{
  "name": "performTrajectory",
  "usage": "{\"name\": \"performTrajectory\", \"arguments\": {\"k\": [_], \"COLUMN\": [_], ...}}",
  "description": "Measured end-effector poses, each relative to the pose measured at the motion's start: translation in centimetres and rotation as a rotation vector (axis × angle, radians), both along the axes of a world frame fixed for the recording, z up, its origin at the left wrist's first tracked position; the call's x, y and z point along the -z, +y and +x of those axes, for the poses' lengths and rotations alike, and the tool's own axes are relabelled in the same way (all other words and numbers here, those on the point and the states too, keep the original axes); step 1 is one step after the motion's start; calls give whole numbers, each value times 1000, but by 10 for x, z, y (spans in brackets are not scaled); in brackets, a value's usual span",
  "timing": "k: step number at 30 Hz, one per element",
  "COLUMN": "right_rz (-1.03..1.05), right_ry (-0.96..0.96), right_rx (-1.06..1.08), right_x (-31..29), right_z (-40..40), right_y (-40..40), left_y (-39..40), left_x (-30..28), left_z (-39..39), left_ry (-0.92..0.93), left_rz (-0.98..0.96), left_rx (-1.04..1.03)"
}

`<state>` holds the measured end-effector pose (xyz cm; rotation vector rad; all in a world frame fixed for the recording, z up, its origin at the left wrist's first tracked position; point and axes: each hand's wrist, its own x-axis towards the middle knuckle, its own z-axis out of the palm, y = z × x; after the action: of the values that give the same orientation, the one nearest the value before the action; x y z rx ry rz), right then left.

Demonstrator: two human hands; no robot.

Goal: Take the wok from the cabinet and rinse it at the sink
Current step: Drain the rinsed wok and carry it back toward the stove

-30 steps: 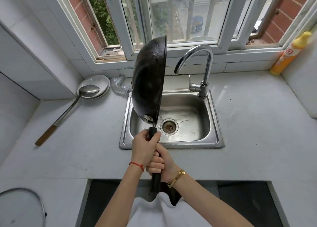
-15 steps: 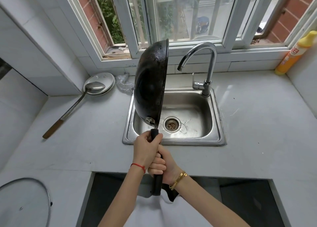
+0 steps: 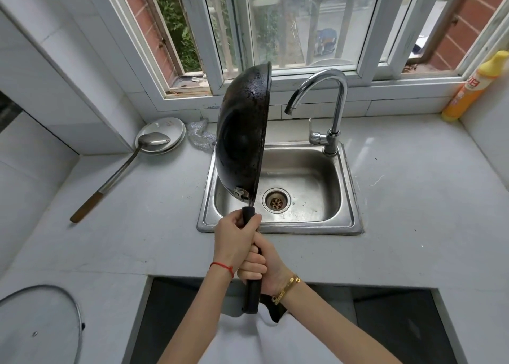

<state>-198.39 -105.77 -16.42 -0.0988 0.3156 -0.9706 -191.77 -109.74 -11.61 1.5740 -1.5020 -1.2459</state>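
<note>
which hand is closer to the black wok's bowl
Left. The left hand grips the black handle's top, just below the black wok bowl; the right hand grips lower down, nearer the person.

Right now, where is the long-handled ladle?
In the head view the ladle lies on the countertop left of the sink, its bowl resting on the round metal plate by the wall.

My view eased forward and left, wok (image 3: 242, 140) unmoved in my grip, its handle end nearer the sink's (image 3: 355, 198) front rim.
</note>
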Motion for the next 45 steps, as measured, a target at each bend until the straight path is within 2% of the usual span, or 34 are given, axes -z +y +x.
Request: {"name": "performTrajectory", "arguments": {"k": [18, 21, 27, 33, 45], "right_rz": [-24, 25, 124, 103, 16], "right_ry": [-7, 16, 276, 483, 1036], "right_rx": [-68, -85, -80, -54, 61], "right_x": [-2, 0, -10, -14, -21], "right_z": [-10, -12, -16, -15, 45], "right_y": [8, 14, 23, 24, 53], "left_y": [11, 17, 25, 27, 40], "left_x": [-1, 2, 7, 5, 16], "left_z": [-8, -8, -8, -4, 64], "left_ry": [19, 43, 198, 383, 441], "left_rz": [5, 15, 119, 208, 393], "left_rx": [-35, -47, -67, -63, 48]}}
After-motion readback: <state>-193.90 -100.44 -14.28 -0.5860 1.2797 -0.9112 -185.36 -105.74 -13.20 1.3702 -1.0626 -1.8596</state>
